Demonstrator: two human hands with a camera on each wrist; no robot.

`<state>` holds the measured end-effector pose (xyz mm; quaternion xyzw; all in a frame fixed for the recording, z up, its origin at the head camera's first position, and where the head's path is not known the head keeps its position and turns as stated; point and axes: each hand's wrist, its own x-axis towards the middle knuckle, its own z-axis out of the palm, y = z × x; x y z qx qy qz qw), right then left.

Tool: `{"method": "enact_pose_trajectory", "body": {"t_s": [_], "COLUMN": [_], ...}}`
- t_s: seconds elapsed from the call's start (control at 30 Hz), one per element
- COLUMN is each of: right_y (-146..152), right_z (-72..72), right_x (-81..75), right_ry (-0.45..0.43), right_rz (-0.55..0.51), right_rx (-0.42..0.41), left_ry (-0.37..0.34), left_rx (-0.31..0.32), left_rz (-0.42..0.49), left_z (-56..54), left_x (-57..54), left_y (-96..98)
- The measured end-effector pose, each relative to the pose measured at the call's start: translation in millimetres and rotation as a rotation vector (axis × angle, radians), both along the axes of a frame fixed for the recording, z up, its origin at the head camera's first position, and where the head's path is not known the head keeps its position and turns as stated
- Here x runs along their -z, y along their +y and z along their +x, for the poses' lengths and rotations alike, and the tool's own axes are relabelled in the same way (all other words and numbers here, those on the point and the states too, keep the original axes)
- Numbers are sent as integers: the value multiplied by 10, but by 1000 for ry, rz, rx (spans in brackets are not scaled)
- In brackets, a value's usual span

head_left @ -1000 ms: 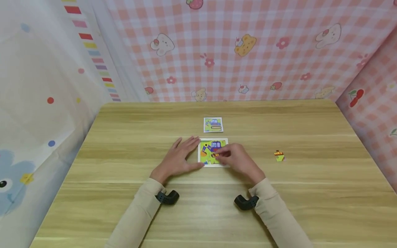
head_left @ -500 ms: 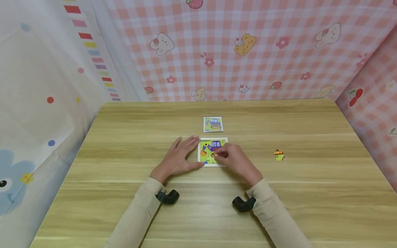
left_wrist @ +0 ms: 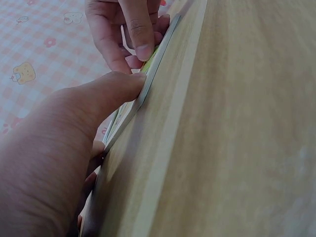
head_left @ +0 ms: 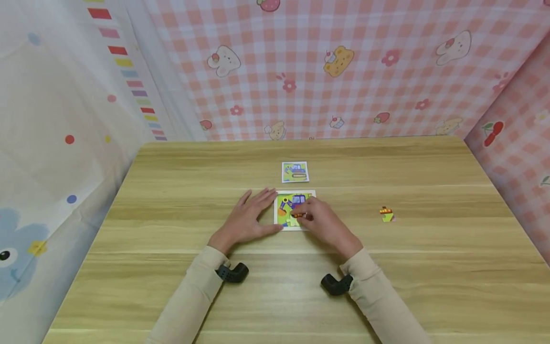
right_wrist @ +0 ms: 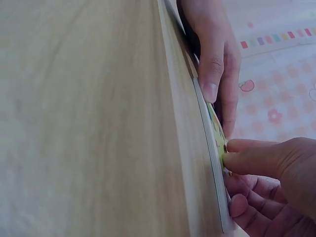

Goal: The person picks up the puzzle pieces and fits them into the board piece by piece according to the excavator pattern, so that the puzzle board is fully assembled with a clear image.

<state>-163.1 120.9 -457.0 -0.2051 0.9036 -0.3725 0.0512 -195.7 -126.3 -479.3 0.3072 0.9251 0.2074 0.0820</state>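
A small jigsaw puzzle with a white frame (head_left: 276, 210) and an excavator picture lies on the table. My left hand (head_left: 246, 220) rests at its left side, fingers straight and spread, fingertips on the upper left corner and thumb on the lower edge. Over the right part of the puzzle, my right hand (head_left: 325, 220) pinches a puzzle piece (head_left: 297, 215) with red and yellow marks between thumb and fingers. The hand hides much of the puzzle's right side. In the right wrist view, the right thumb and fingertips are low over the tray's edge (right_wrist: 213, 153).
A picture card (head_left: 295, 172) of a blue excavator lies behind the puzzle. To the right, loose on the wooden table (head_left: 429, 267), is a green, red and yellow puzzle piece (head_left: 387, 214). Patterned cloth (head_left: 361, 91) hangs behind the table.
My right hand has shifted slightly over the puzzle, and the pinched piece now shows more of its red and yellow side. My left hand has stayed in place.
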Motion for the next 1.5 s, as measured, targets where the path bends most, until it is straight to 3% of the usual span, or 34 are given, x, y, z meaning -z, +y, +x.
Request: {"method": "enact_pose_trajectory", "body": {"t_s": [0.2,0.37,0.77,1.0,1.2,1.4,1.5], "right_y": [-27,-34,-51,1,417,1153,1493], "right_z": [34,59,117,132,112,121,167], "right_x": [-30,-43,-79,-143,-286,-234,-197], "right_ry": [64,106,123,180,157,192,148], "right_rz": [95,115,141,166,112,118,127], "right_rx": [-64,-102,-21,1,94,175,219], "left_ry": [2,10,6,23,5,9,16], "left_rx": [1,1,7,0,-8,-4,1], "left_rz": [1,6,7,15,14,17,15], "left_z": [2,-6,15,-13,-8,4,11], "left_x": [2,14,19,47,47,32,26], "left_y": [8,14,17,-5,-10,-8,-3]}}
